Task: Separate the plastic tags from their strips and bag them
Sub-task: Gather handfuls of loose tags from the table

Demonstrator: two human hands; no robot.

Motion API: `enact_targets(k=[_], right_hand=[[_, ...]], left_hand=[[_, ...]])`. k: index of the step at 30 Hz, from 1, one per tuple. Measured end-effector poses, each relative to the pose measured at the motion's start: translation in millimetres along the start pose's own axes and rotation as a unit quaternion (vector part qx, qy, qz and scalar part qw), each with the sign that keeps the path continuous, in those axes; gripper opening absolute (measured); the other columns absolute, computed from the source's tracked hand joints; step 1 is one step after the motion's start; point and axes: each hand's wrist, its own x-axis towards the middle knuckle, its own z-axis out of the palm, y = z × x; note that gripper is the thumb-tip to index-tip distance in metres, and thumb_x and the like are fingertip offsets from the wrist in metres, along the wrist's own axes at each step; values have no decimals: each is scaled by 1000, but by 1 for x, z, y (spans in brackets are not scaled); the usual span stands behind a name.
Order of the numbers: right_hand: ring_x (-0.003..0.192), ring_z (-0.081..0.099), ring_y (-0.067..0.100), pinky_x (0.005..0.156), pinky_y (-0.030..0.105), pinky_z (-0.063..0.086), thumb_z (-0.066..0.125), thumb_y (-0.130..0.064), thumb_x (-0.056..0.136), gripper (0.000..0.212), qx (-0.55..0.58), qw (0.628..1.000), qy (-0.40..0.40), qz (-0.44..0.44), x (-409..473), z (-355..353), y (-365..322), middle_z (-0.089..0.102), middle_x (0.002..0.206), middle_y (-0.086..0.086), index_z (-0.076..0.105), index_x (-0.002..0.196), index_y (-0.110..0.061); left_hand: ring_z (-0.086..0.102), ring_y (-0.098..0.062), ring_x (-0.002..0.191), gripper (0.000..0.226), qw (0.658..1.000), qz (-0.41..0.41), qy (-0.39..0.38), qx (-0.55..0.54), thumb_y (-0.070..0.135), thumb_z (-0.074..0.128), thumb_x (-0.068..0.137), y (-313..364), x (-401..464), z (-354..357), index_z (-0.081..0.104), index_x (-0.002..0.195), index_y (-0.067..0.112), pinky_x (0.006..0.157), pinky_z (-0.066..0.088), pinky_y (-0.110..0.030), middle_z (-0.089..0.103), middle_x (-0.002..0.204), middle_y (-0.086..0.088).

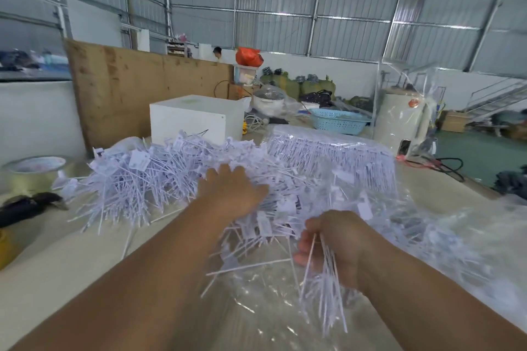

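Both bare forearms are reaching forward from the bottom edge. The left hand is stretching farther out, palm down, fingers spread and relaxed, blurred by motion. The right hand is sitting nearer the body, knuckles up, its fingers curling round a bundle of thin white plastic tags that hang below the fist.

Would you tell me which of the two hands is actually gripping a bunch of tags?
The right hand: it grips a bunch of tags, while the left hand lies spread on the loose pile.
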Motion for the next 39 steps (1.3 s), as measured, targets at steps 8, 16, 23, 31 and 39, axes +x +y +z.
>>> enact_targets(k=[8,16,23,31,39], right_hand=[[60,50,28,59,39,58,46,-8,94,10,-22,999,12,32,16,26,-16,49,73,16,53,88,-3],[93,63,36,88,54,53,66,-20,84,38,1,1000,3,12,27,47,-14,63,115,22,63,119,-6],[115,59,37,102,49,44,86,-35,51,106,43,998,34,-23,40,57,-11,59,128,21,41,142,-3],[125,52,32,105,53,42,89,-40,59,102,128,992,11,-19,46,52,-19,49,142,13,40,144,-12],[123,54,28,109,46,39,78,-31,78,38,115,993,-7,-19,51,48,-18,62,127,13,72,108,-7]], left_hand=[[25,-36,135,57,993,86,49,66,56,36,96,-2,3,25,35,143,24,103,34,-51,38,146,-3],[38,-26,117,38,983,143,29,-113,45,41,95,-11,-6,32,48,128,27,87,38,-39,46,125,1],[59,-19,94,20,953,156,27,-258,39,55,83,-6,-11,35,58,98,27,77,53,-37,59,96,7],[61,-16,64,13,909,171,26,-379,17,50,90,10,-19,25,56,94,28,47,42,-16,66,88,-2],[66,-18,72,20,930,185,-39,-315,22,47,96,14,-26,8,58,112,21,60,52,-34,68,102,-12]])
